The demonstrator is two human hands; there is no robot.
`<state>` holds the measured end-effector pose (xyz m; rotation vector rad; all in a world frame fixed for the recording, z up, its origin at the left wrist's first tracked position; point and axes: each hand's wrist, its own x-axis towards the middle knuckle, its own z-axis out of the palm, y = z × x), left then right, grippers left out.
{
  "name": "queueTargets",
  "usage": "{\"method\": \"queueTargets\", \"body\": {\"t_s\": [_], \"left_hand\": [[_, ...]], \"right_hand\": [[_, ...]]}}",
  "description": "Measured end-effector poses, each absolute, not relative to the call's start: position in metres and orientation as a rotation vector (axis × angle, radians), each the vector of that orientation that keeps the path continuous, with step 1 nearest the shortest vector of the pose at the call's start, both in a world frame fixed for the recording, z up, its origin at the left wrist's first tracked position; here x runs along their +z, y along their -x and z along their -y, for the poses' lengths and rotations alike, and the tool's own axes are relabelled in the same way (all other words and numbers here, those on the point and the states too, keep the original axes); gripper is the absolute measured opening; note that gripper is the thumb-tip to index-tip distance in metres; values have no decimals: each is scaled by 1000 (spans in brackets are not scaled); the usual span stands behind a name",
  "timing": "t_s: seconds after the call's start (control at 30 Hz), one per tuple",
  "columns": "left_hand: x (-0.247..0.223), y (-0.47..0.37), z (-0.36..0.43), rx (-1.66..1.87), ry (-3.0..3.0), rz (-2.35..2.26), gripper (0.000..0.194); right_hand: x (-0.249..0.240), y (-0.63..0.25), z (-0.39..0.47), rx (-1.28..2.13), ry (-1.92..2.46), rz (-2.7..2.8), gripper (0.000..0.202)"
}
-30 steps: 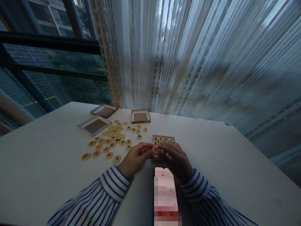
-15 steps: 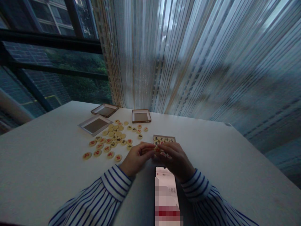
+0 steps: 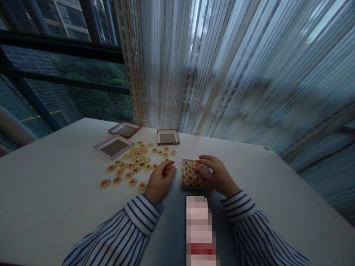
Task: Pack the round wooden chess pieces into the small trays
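Head view; xiangqi pieces (image 3: 186, 181) rowed in box (image 3: 197, 188); loose pieces (image 3: 129, 176) left on surface (image 3: 55, 177); right hand (image 3: 219, 175) over box; left hand (image 3: 161, 181) curled; both grips unclear

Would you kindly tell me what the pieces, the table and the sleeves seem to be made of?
Pieces: wood or plastic, perhaps; pale, smooth-looking faces with no clear grain. Table: perhaps laminate or painted board; even white, low sheen. Sleeves: cloth, matte, with stripes bending along soft folds.
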<state>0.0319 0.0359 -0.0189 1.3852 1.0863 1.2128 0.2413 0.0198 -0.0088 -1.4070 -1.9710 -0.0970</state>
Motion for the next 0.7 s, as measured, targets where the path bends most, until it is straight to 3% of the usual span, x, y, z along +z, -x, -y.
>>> {"method": "queueTargets", "body": {"t_s": [0.7], "left_hand": [[-23,-30,-39,1226,-1450,-1145,29]], "right_hand": [[-6,-226,-48,59,1679,2321,24]]}}
